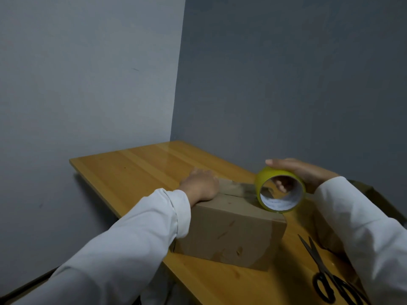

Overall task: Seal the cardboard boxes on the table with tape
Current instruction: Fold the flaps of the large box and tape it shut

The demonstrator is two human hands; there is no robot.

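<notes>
A closed brown cardboard box (pixel 229 230) sits on the wooden table (pixel 136 170). My left hand (pixel 201 183) lies flat on the box's far left top edge, pressing down the end of a tape strip (pixel 239 186). The strip runs right along the top seam to a yellow tape roll (pixel 279 188). My right hand (pixel 301 172) grips that roll from above, with fingers inside its core, just over the box's right top edge. A second cardboard box (pixel 372 194) is mostly hidden behind my right sleeve.
Black scissors (pixel 326 269) lie open on the table at the front right, beside my right forearm. Grey walls meet in a corner close behind the table. The table's left edge drops off near my left arm.
</notes>
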